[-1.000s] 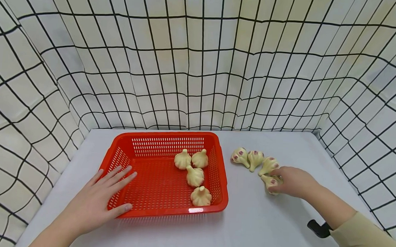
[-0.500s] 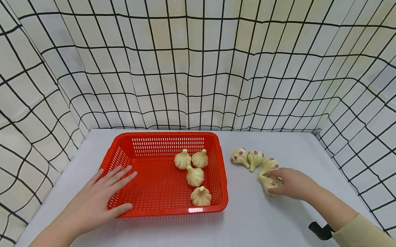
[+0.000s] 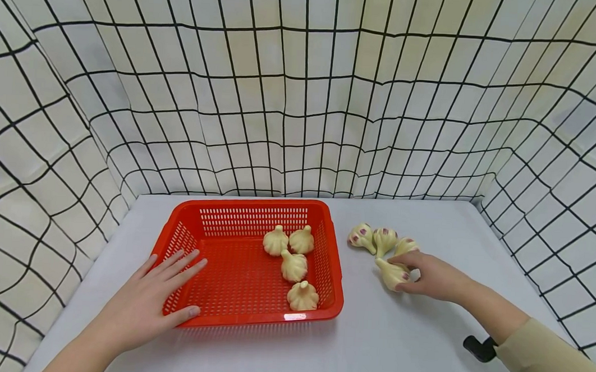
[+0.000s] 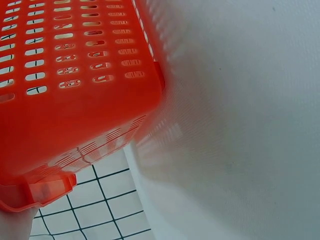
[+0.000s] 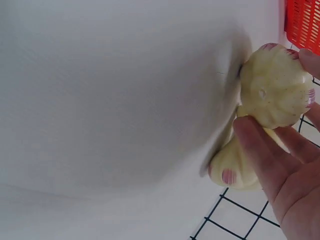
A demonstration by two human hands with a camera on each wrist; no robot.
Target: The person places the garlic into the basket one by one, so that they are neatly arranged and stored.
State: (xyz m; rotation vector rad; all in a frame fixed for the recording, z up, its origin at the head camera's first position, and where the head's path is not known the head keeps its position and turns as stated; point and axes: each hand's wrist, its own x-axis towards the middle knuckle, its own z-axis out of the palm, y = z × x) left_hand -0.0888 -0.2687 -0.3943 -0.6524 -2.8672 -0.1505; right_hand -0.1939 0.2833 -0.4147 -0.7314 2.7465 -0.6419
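Note:
My left hand (image 3: 145,301) rests with spread, straight fingers over the left rim of the red plastic basket (image 3: 250,320); the left wrist view has the slotted basket wall (image 4: 70,120) close up. On the right, my right hand (image 3: 437,277) pinches a garlic bulb (image 3: 389,274) between thumb and fingers, its stem pointing left. In the right wrist view this garlic bulb (image 5: 270,92) shows its round base with purple patches, tilted and close to the table. Several garlic bulbs (image 3: 294,265) sit toward the right side inside the basket.
Beyond the held bulb, more garlic bulbs lie in a row on the white table (image 3: 360,346): a left one (image 3: 360,236), a middle one (image 3: 384,240) and one partly behind my fingers (image 3: 406,245). Black netting (image 3: 301,116) over white cloth encloses the back and sides.
My right hand has taken hold of the nearest garlic bulb and moved it a little to the left. The left hand and the basket have stayed put.

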